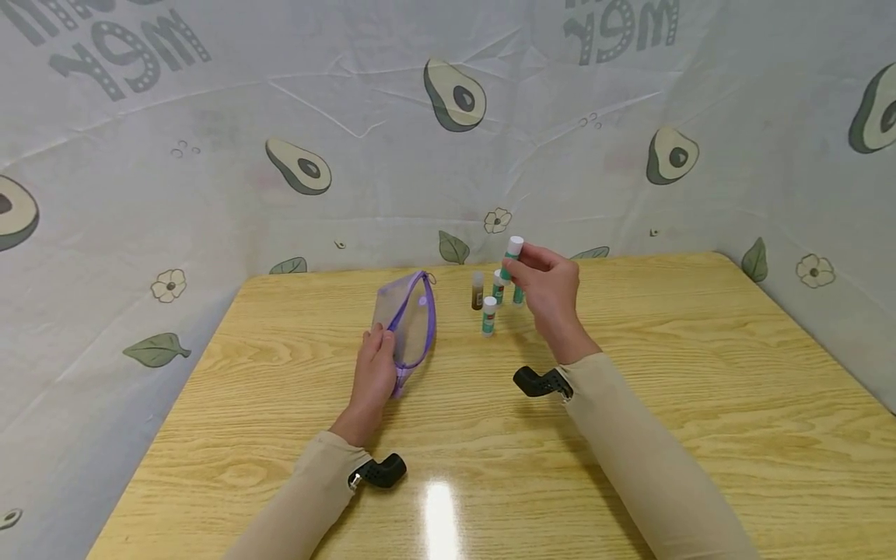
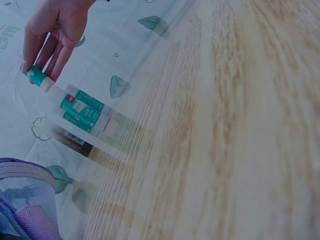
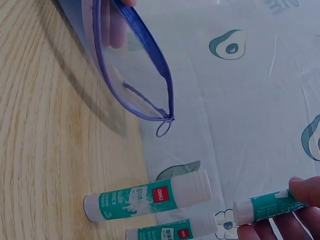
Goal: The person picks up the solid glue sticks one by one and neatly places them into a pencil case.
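My left hand (image 1: 374, 369) grips the near end of a purple mesh zipper pouch (image 1: 413, 342), whose mouth gapes toward the right. Raised above the table, my right hand (image 1: 553, 292) pinches a glue stick (image 1: 515, 247) with a white cap and green label between thumb and fingers. Below and left of that hand, more green-labelled glue sticks stand upright, one in front (image 1: 488, 317) and two behind it. Beside them is a brown tube (image 1: 477, 294) with a pale cap. The right wrist view shows the pouch's zipper ring (image 3: 163, 129) at its far end.
The wooden table (image 1: 448, 435) ends at the back against a pale curtain (image 1: 392, 194) printed with avocados, leaves and flowers. The standing sticks are close together between the pouch and my right hand. A black wrist device (image 1: 542, 382) sits at each sleeve cuff.
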Demonstrator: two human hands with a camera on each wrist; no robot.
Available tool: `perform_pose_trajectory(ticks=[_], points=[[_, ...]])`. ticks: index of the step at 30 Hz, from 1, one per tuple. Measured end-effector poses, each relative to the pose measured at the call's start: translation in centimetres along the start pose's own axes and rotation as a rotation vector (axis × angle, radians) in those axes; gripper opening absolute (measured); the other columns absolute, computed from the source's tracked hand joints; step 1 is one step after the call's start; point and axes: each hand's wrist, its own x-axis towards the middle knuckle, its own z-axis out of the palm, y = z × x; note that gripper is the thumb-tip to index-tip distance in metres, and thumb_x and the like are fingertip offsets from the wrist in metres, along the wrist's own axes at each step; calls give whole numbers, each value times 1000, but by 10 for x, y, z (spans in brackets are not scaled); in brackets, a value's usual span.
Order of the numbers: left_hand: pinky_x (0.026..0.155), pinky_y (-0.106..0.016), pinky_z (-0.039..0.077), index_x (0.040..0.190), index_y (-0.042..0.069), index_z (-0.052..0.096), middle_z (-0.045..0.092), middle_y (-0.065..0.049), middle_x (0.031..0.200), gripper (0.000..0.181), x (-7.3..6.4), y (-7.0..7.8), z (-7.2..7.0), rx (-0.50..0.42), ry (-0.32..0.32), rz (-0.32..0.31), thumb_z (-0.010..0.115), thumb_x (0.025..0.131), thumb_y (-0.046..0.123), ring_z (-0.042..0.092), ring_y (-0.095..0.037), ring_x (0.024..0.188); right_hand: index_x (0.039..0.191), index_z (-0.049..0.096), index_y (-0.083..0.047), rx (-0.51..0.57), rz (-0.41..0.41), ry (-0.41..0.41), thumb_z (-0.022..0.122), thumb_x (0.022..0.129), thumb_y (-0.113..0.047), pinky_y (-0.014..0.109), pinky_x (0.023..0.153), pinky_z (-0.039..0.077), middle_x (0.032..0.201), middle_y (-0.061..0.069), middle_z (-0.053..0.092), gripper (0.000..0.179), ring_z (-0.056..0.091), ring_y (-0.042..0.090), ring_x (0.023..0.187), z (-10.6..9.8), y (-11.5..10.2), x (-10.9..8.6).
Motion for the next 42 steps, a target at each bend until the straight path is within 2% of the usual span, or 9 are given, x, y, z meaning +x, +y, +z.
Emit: perform_pose_trajectory(ticks=[8,13,17,25,37,42], points=[[137,-55,0,168,2,23,17,-15,179,61,0,0,1,-3,7,17,32,117,33,-2,-34,168,139,69,-2,34,15,-15,76,98,-11,27,96,63,127,14,73,42,72,5,93,12,-4,-1],[137,-55,0,167,1,26,18,-15,178,61,1,0,1,0,15,15,33,116,33,-1,-35,168,137,71,-3,23,16,-20,77,98,-13,28,93,63,125,14,74,40,72,6,91,21,-4,-2],[137,-55,1,167,1,25,18,-16,178,60,2,-2,1,10,9,19,31,116,33,-1,-35,168,136,72,-4,24,6,-25,77,98,-13,24,89,63,124,13,74,40,71,6,91,27,-3,-2],[137,-54,1,169,3,22,15,-14,179,61,3,-2,1,8,-6,12,30,117,34,-3,-34,168,135,71,-1,62,13,-51,78,97,-11,29,98,62,127,17,72,40,70,11,103,41,-4,-4],[137,-55,0,168,3,22,14,-14,180,61,4,-2,1,-8,-13,18,30,117,34,-4,-34,168,134,73,-5,-16,22,-54,80,96,-16,22,87,55,128,16,75,40,69,22,116,59,-3,-7],[137,-55,0,169,3,21,14,-13,180,62,2,-2,0,-9,-10,14,30,117,36,-4,-34,168,132,74,-4,-17,-6,-67,80,95,-12,21,82,55,126,18,76,38,72,26,115,70,-1,-9]])
